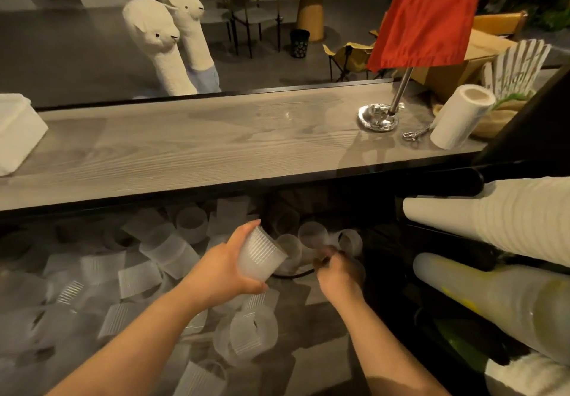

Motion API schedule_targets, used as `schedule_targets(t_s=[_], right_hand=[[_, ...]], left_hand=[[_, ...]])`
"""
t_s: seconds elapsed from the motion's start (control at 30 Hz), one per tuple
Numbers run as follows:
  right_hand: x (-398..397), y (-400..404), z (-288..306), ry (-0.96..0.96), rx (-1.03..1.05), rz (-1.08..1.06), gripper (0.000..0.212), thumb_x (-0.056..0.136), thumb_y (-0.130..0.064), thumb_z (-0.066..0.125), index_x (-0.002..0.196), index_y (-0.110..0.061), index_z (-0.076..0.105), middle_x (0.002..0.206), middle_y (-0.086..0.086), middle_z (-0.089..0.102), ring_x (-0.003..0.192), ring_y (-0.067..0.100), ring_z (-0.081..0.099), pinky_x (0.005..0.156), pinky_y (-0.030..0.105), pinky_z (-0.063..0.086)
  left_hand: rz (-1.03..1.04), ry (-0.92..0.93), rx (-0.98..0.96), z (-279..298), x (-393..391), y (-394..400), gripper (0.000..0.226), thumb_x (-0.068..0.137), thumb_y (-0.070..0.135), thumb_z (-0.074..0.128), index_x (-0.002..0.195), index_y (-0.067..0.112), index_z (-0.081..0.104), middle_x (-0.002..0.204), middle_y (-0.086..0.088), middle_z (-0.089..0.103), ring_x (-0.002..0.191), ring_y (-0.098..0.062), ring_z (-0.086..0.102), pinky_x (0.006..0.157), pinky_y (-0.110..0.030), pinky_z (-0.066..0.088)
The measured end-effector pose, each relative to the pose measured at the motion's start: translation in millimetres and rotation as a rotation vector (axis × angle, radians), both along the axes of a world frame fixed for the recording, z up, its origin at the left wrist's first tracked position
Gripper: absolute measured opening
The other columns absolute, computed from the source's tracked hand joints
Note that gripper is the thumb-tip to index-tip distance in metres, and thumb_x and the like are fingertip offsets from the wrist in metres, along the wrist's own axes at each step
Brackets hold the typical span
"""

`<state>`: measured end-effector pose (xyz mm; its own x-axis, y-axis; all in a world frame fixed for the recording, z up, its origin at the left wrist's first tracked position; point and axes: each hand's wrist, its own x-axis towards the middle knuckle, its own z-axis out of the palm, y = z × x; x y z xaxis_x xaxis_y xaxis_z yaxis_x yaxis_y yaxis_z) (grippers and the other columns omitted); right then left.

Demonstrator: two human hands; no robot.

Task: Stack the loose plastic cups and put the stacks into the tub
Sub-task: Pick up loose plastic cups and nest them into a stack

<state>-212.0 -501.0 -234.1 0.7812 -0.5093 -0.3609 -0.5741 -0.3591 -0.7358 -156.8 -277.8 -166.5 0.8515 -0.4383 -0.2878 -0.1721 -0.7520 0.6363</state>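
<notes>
Both forearms reach in from the bottom edge over the lower work surface (320, 361), which is littered with loose translucent plastic cups (246, 334) lying on their sides, most of them left of centre. Above runs the long grey wood-grain counter (197, 142), the largest thing in view. Far right, a long white cup stack (493, 219) lies on its side pointing left, with a clear cup stack (499, 300) just below it, also lying down. On the counter: red flag (431, 13) tilted on a pole in a shiny metal base (377, 118), paper towel roll (462, 115) beside it, white box (15, 133) at the left edge. Two plush alpacas (163, 44) stand behind the counter.

Left hand (228, 266) grips one ribbed cup (262, 255), fingers wrapped round its wall, mouth tilted up and right, held above the surface. Right hand (336, 272) is just right of it, blurred; fingers look curled, possibly pinching something small, but I cannot tell. Three more cups (313, 236) sit just beyond both hands near the dark back edge.
</notes>
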Motion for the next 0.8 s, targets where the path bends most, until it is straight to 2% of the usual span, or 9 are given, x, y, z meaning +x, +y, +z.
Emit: schedule_targets(t_s=[0.1, 0.2, 0.27, 0.4, 0.47, 0.53, 0.6, 0.67, 0.8], right_hand=[[-7.0, -6.0, -14.8, 0.142, 0.087, -0.202, 0.03, 0.094, -0.029, 0.058, 0.12, -0.015, 0.058, 0.112, 0.006, 0.061, 0.103, 0.027, 0.058, 0.081, 0.035, 0.047], [-15.5, -18.1, -21.6, 0.281, -0.075, 0.087, 0.037, 0.098, -0.016, 0.047, 0.133, -0.016, 0.056, 0.131, 0.011, 0.057, 0.122, 0.03, 0.053, 0.097, 0.035, 0.042], [-17.8, -19.7, -26.5, 0.302, -0.123, 0.163, 0.034, 0.098, -0.016, 0.047, 0.13, -0.018, 0.059, 0.131, 0.01, 0.059, 0.122, 0.029, 0.054, 0.098, 0.034, 0.042], [-16.4, -15.0, -21.1, 0.323, -0.188, 0.02, 0.029, 0.102, -0.029, 0.04, 0.111, -0.014, 0.064, 0.118, 0.01, 0.065, 0.104, 0.025, 0.059, 0.087, 0.033, 0.045], [-20.3, -18.7, -14.2, 0.319, -0.288, 0.123, 0.029, 0.1, -0.024, 0.043, 0.123, -0.018, 0.059, 0.122, 0.009, 0.063, 0.106, 0.025, 0.059, 0.086, 0.033, 0.046], [-25.5, -22.0, -8.7, 0.23, -0.333, 0.152, 0.044, 0.098, -0.026, 0.05, 0.141, -0.026, 0.044, 0.132, 0.006, 0.057, 0.119, 0.024, 0.056, 0.094, 0.035, 0.048], [-31.1, -20.2, -4.0, 0.027, -0.208, 0.094, 0.061, 0.09, -0.033, 0.066, 0.144, -0.033, 0.039, 0.129, 0.002, 0.058, 0.115, 0.02, 0.057, 0.092, 0.034, 0.052], [-31.2, -15.2, 7.6, -0.15, 0.06, -0.013, 0.071, 0.078, -0.036, 0.078, 0.139, -0.038, 0.042, 0.122, -0.004, 0.056, 0.111, 0.016, 0.057, 0.087, 0.033, 0.055], [-25.7, -3.4, 39.9, -0.344, 0.482, -0.076, 0.034, 0.091, -0.032, 0.065, 0.123, -0.038, 0.057, 0.116, 0.001, 0.056, 0.08, 0.013, 0.062, 0.059, 0.025, 0.054]], left_hand=[[-0.006, 0.011, 0.0, -2.9, 0.3, 3.0, 0.117, 0.057, 0.048, 0.087, 0.139, 0.065, 0.005, 0.125, 0.009, 0.054, 0.091, -0.012, 0.062, 0.079, -0.031, 0.057], [-0.007, 0.02, 0.003, -4.1, -1.1, 4.9, 0.116, 0.058, 0.048, 0.087, 0.14, 0.064, 0.005, 0.128, 0.013, 0.05, 0.093, -0.012, 0.061, 0.079, -0.03, 0.058], [-0.017, 0.023, 0.017, -4.5, -2.3, 5.5, 0.116, 0.059, 0.047, 0.086, 0.14, 0.063, 0.005, 0.126, 0.011, 0.05, 0.093, -0.011, 0.061, 0.078, -0.03, 0.058], [-0.034, 0.042, 0.027, -5.1, -3.1, 6.4, 0.117, 0.06, 0.043, 0.086, 0.141, 0.063, 0.005, 0.12, 0.01, 0.052, 0.09, -0.013, 0.062, 0.075, -0.031, 0.06], [-0.044, 0.047, 0.036, -5.2, -3.0, 6.9, 0.118, 0.059, 0.043, 0.086, 0.141, 0.063, 0.004, 0.119, 0.01, 0.052, 0.089, -0.014, 0.063, 0.075, -0.031, 0.06], [-0.059, 0.048, 0.042, -5.7, -3.3, 7.5, 0.119, 0.058, 0.043, 0.086, 0.141, 0.063, 0.003, 0.122, 0.01, 0.051, 0.09, -0.015, 0.062, 0.075, -0.032, 0.06], [-0.074, 0.047, 0.044, -6.2, -3.7, 7.9, 0.12, 0.058, 0.043, 0.087, 0.141, 0.064, 0.002, 0.125, 0.011, 0.05, 0.091, -0.015, 0.062, 0.076, -0.031, 0.06], [-0.093, 0.045, 0.044, -6.6, -4.5, 7.9, 0.12, 0.059, 0.041, 0.087, 0.141, 0.065, 0.001, 0.125, 0.011, 0.05, 0.09, -0.015, 0.062, 0.076, -0.032, 0.06], [-0.13, 0.039, 0.025, -3.7, -6.9, 6.3, 0.12, 0.06, 0.04, 0.087, 0.14, 0.065, 0.002, 0.117, 0.011, 0.053, 0.09, -0.015, 0.061, 0.079, -0.035, 0.059]])
